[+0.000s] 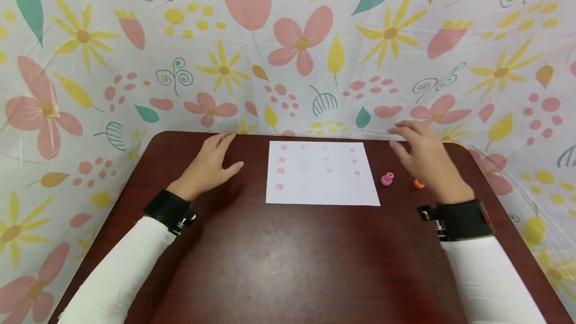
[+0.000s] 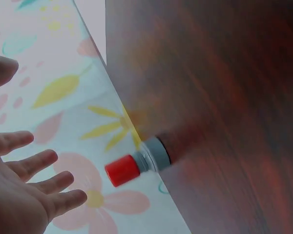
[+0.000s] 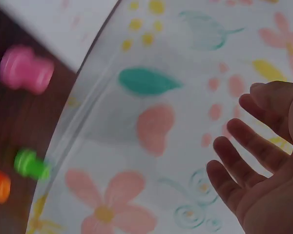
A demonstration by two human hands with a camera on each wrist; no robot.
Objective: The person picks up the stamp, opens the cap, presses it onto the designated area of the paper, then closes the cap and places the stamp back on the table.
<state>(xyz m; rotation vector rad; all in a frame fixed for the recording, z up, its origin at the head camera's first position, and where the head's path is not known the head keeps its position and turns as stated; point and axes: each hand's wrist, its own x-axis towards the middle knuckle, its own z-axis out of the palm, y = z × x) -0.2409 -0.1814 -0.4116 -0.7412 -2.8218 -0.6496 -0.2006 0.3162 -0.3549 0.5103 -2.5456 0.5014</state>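
A white sheet of paper [image 1: 321, 194] with rows of small red stamp prints lies on the table near its back edge. To its left hovers my left hand [image 1: 207, 166], fingers spread and holding nothing. A grey stamp with a red handle [image 2: 158, 153] stands near that hand in the left wrist view; the hand hides it from the head view. My right hand [image 1: 427, 161], also holding nothing, is held over the table right of the paper. Near it stand a small pink stamp [image 1: 387, 179] and an orange stamp [image 1: 419, 184]. A green stamp [image 3: 31, 164] shows only in the right wrist view.
The dark reddish-brown table [image 1: 261, 259] has rounded back corners. Close behind it and along both sides hangs a white curtain [image 1: 252, 74] printed with flowers and leaves. Both wrists wear black bands with small cameras.
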